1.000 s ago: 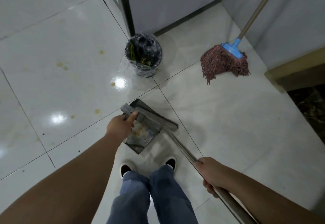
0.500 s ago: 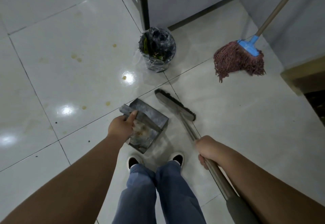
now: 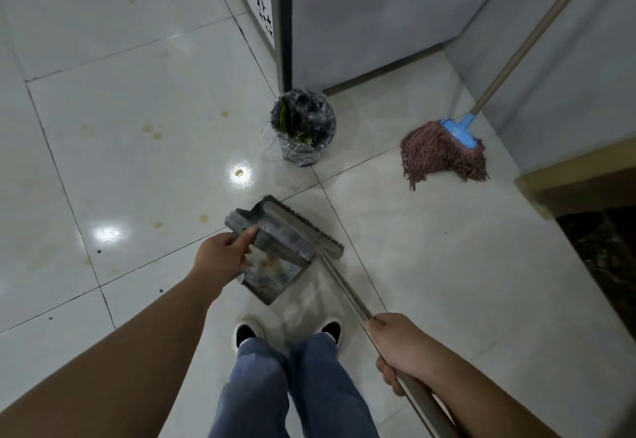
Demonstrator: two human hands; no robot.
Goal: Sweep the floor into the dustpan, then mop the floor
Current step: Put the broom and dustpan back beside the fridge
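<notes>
A grey metal dustpan (image 3: 275, 272) sits tilted on the white tile floor just ahead of my feet, with brownish debris inside. My left hand (image 3: 223, 258) grips its handle at the upper left end. The broom head (image 3: 303, 231) lies across the dustpan's mouth, bristles facing away from me. Its long handle runs down to the right, where my right hand (image 3: 399, 348) holds it. A mop (image 3: 444, 152) with reddish-brown strings and a blue clamp leans against the grey wall at the right.
A small bin (image 3: 303, 131) lined with a plastic bag stands ahead by a dark post and grey cabinet. Yellowish stains (image 3: 155, 133) and dark specks dot the tiles at the left. A brown step (image 3: 578, 179) and dark floor lie at the right.
The broom head has been drawn back from the open floor onto the dustpan's mouth. My right hand pulled the handle toward me. The dustpan stays in place under my left hand.
</notes>
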